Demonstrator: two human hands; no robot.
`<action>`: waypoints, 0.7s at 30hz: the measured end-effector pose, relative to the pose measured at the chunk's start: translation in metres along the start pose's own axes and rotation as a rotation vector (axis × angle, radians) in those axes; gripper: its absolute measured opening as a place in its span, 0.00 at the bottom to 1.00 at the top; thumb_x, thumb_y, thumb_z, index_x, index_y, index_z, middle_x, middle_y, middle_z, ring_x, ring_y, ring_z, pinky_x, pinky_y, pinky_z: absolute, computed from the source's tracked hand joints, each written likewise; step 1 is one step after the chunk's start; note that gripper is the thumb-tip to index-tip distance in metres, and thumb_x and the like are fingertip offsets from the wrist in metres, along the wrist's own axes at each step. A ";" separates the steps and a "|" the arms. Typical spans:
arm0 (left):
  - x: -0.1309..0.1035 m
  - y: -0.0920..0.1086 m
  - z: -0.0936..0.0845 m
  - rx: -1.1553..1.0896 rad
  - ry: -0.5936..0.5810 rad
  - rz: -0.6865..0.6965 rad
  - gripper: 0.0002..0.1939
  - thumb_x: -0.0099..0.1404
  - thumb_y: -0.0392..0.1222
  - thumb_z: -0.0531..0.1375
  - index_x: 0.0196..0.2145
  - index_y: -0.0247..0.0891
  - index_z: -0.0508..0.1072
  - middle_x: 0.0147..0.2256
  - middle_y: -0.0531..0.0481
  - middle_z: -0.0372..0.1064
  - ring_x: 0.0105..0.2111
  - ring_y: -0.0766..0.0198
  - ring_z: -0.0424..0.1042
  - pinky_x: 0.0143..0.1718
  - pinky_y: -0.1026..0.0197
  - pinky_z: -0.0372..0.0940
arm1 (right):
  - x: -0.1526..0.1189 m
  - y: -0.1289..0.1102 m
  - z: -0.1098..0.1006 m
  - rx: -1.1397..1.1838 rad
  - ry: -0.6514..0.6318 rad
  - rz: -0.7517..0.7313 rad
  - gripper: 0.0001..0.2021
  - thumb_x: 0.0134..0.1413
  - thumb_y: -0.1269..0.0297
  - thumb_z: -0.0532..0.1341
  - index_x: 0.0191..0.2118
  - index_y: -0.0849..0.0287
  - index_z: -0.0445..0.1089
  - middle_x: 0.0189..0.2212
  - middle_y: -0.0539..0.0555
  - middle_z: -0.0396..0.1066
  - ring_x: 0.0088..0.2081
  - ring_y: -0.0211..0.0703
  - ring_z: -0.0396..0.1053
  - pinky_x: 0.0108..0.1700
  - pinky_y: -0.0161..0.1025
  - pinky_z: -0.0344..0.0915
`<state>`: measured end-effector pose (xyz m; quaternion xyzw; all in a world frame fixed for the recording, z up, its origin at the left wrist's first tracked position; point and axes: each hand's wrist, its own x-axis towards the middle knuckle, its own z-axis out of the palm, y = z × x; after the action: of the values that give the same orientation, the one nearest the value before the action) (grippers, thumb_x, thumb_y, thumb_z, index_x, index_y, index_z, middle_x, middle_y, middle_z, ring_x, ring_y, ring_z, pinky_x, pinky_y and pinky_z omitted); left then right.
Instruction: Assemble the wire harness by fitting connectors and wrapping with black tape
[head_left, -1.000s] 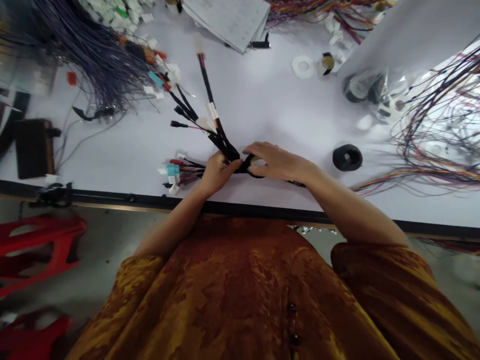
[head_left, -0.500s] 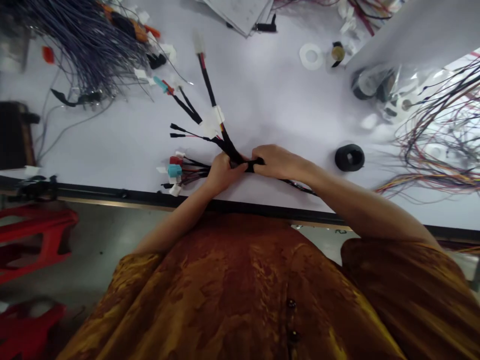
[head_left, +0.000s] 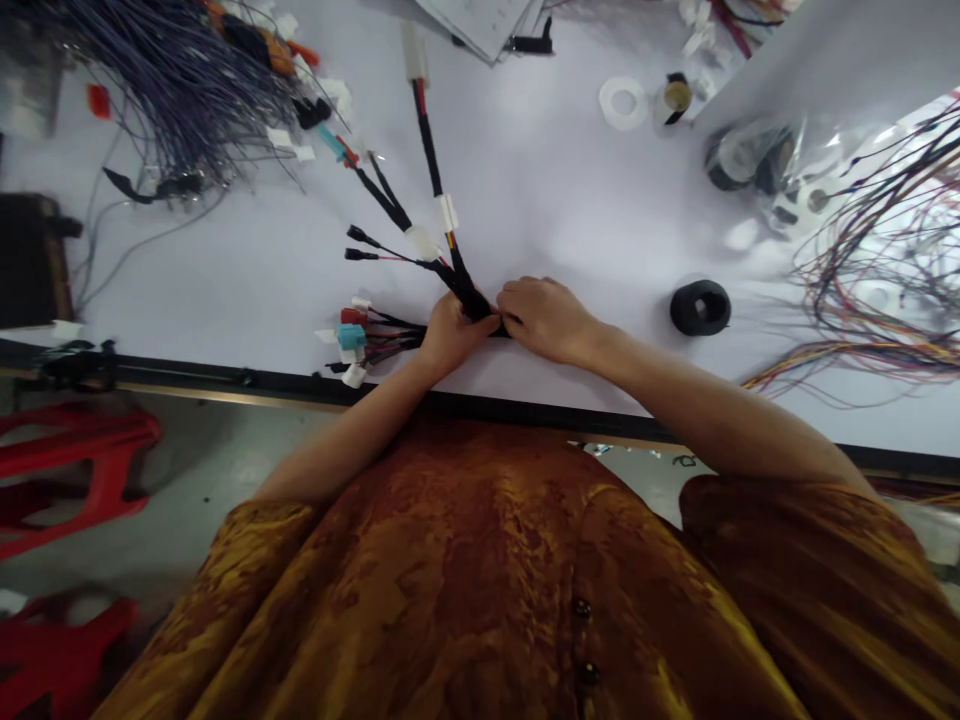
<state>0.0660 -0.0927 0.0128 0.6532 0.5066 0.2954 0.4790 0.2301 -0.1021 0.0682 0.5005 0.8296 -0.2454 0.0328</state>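
A black-taped wire harness [head_left: 466, 292] lies near the front edge of the table, its branches fanning out to the left. My left hand [head_left: 454, 335] is closed around its trunk, the thumb pressed along the top. Right beside it, my right hand [head_left: 544, 318] pinches at the same trunk with fingers curled; what sits between those fingertips is hidden. One branch ends in a white connector [head_left: 415, 55], another in a light-blue connector [head_left: 331, 145]. Left of my left hand, a lower bunch carries a red connector [head_left: 352, 316] and a teal connector [head_left: 350, 337].
A black tape roll [head_left: 700, 307] stands to the right, with loose coloured wires [head_left: 862, 270] beyond it. A white ring [head_left: 622, 103] and a small tape roll [head_left: 676, 95] lie farther back. Blue-grey wires [head_left: 187, 100] fill the back left. Red stools [head_left: 97, 450] stand below the table edge.
My right hand has turned and its fingertips have come closer to my left hand. The harness branches have swung slightly to the right at their far ends. My left hand keeps its hold.
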 end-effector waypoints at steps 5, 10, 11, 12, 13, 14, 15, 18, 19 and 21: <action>0.010 -0.008 -0.004 -0.006 0.122 -0.039 0.04 0.55 0.36 0.63 0.28 0.38 0.69 0.29 0.51 0.72 0.33 0.62 0.70 0.40 0.59 0.67 | -0.021 -0.046 -0.001 0.099 -0.006 -0.193 0.10 0.60 0.70 0.54 0.39 0.57 0.73 0.40 0.59 0.72 0.46 0.53 0.67 0.49 0.48 0.60; 0.016 -0.008 -0.017 -0.139 -0.007 -0.046 0.06 0.57 0.38 0.62 0.31 0.38 0.67 0.32 0.49 0.75 0.33 0.63 0.72 0.39 0.59 0.69 | -0.004 0.016 -0.010 0.163 0.217 0.171 0.14 0.65 0.60 0.51 0.46 0.60 0.70 0.43 0.62 0.70 0.47 0.55 0.66 0.50 0.52 0.62; 0.016 -0.007 -0.019 -0.170 -0.034 -0.042 0.06 0.57 0.38 0.62 0.32 0.39 0.66 0.32 0.49 0.74 0.32 0.63 0.71 0.38 0.59 0.69 | 0.000 0.036 -0.009 0.174 0.257 0.256 0.15 0.64 0.57 0.53 0.46 0.61 0.70 0.43 0.62 0.70 0.48 0.56 0.65 0.51 0.52 0.62; 0.016 -0.007 -0.020 -0.203 -0.054 -0.041 0.07 0.58 0.39 0.62 0.33 0.39 0.65 0.31 0.49 0.74 0.32 0.64 0.71 0.37 0.59 0.68 | 0.004 0.052 -0.007 0.175 0.298 0.310 0.17 0.62 0.53 0.56 0.46 0.61 0.70 0.44 0.63 0.69 0.49 0.57 0.65 0.52 0.54 0.61; 0.015 -0.006 -0.020 -0.234 -0.065 -0.043 0.08 0.58 0.39 0.62 0.34 0.39 0.65 0.30 0.51 0.72 0.31 0.64 0.71 0.36 0.59 0.68 | 0.007 0.064 -0.004 0.184 0.354 0.341 0.18 0.61 0.51 0.58 0.46 0.62 0.70 0.45 0.63 0.69 0.50 0.58 0.64 0.53 0.55 0.60; 0.015 -0.006 -0.021 -0.263 -0.076 -0.049 0.09 0.59 0.40 0.61 0.36 0.40 0.64 0.29 0.52 0.71 0.30 0.65 0.70 0.35 0.60 0.67 | 0.009 0.070 -0.001 0.205 0.404 0.342 0.20 0.60 0.49 0.59 0.46 0.62 0.70 0.47 0.64 0.69 0.52 0.58 0.63 0.54 0.56 0.59; 0.014 -0.006 -0.022 -0.289 -0.088 -0.057 0.10 0.60 0.42 0.61 0.37 0.40 0.64 0.28 0.53 0.70 0.29 0.66 0.69 0.34 0.61 0.66 | 0.010 0.070 0.002 0.247 0.450 0.322 0.20 0.60 0.49 0.58 0.46 0.61 0.71 0.48 0.64 0.69 0.52 0.58 0.64 0.55 0.55 0.60; 0.014 -0.007 -0.025 -0.331 -0.122 -0.078 0.14 0.65 0.53 0.58 0.39 0.40 0.66 0.30 0.51 0.70 0.27 0.67 0.66 0.29 0.63 0.62 | 0.016 0.053 0.008 0.535 0.399 0.195 0.19 0.65 0.51 0.52 0.42 0.60 0.73 0.43 0.59 0.73 0.46 0.48 0.69 0.50 0.47 0.65; 0.014 -0.008 -0.027 -0.331 -0.118 -0.079 0.16 0.66 0.56 0.57 0.39 0.40 0.68 0.31 0.50 0.70 0.26 0.67 0.65 0.28 0.63 0.61 | 0.019 0.046 0.009 0.657 0.300 0.158 0.19 0.65 0.52 0.52 0.40 0.59 0.74 0.40 0.57 0.74 0.42 0.45 0.70 0.46 0.43 0.67; 0.013 -0.009 -0.032 -0.326 -0.097 -0.070 0.21 0.66 0.62 0.55 0.39 0.40 0.70 0.30 0.50 0.67 0.24 0.67 0.64 0.26 0.62 0.59 | 0.026 0.036 0.011 0.859 0.051 0.116 0.18 0.63 0.51 0.55 0.36 0.60 0.75 0.31 0.54 0.75 0.34 0.40 0.71 0.39 0.38 0.68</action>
<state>0.0393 -0.0696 0.0150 0.5625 0.4506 0.3249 0.6123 0.2455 -0.0716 0.0376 0.5204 0.6231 -0.5538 -0.1851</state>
